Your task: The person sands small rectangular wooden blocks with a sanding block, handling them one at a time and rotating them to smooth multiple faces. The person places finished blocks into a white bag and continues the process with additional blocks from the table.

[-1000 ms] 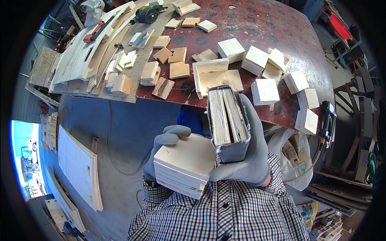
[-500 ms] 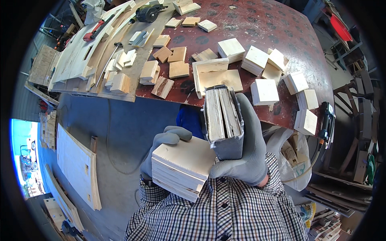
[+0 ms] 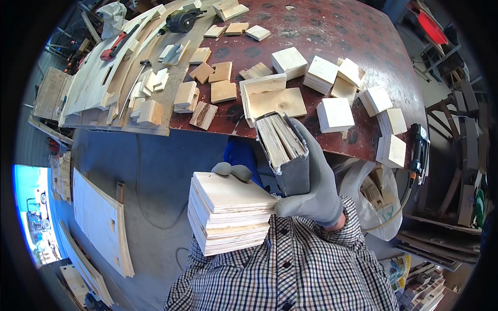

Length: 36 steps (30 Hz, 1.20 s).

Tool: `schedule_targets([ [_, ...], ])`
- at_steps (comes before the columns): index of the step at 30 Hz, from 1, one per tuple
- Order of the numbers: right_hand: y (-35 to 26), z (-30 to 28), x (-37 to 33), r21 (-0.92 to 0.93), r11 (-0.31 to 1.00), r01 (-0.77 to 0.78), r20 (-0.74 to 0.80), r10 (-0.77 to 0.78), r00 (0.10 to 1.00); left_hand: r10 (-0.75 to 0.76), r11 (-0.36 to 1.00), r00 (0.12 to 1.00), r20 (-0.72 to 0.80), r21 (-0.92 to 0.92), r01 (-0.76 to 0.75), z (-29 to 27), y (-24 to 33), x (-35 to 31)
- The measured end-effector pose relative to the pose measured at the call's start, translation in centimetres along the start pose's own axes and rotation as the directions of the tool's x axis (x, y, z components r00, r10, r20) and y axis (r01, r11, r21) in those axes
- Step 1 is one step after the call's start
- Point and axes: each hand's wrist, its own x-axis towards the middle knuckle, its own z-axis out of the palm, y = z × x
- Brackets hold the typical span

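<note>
My left hand (image 3: 233,170), in a grey glove, grips a layered plywood block (image 3: 228,233) in front of my chest. Only its fingertips show over the block's far edge; the rest is behind the wood. Gloved in grey too, my right hand (image 3: 322,194) is wrapped around a sanding block (image 3: 293,174), wood strips bound in dark grey abrasive sheet with frayed edges. The sanding block stands tilted, its wooden end up, just right of the plywood block and above its right corner. My right thumb lies close to that corner.
A dark red table (image 3: 311,20) lies ahead, bearing several pale wood blocks (image 3: 335,115) and notched pieces. To the left are plywood sheets (image 3: 98,83), a hammer (image 3: 132,88) and a power tool (image 3: 182,20). A black air tool (image 3: 418,150) with a hose hangs at the right edge, beside a plastic bag (image 3: 358,207).
My left hand has turned and lifted the plywood block slightly left, so more of its layered side faces me. The sanding block has tilted a little to the left.
</note>
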Motion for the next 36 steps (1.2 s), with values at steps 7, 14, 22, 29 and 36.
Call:
schedule_targets([
  [7, 0.2, -0.1, -0.1, -0.037, 0.997, 0.066, -0.023, -0.067, 0.997, -0.040, 0.999, 0.998, -0.048, -0.034, 0.038, 1.0, 0.0, -0.1],
  [14, 0.8, 0.8, 0.1, -0.079, 0.992, 0.101, -0.068, -0.107, 0.992, -0.057, 0.996, 0.994, -0.093, -0.068, 0.051, 0.8, 0.1, -0.7],
  [22, 0.3, -0.1, 0.2, 0.050, 0.990, -0.128, -0.179, 0.135, 0.974, -0.071, 0.980, 0.990, -0.124, 0.175, 0.092, -1.3, 1.9, -0.9],
  [29, -0.3, -0.7, 1.5, -0.247, 0.967, -0.053, -0.110, 0.026, 0.994, -0.121, 0.901, 0.934, -0.336, 0.357, 0.245, -1.1, 1.6, -0.4],
  [36, 1.9, 1.7, 1.7, -0.557, 0.827, 0.069, 0.026, -0.066, 0.997, 0.075, 0.893, 0.804, -0.590, 0.398, 0.208, 0.2, 0.7, 0.1],
])
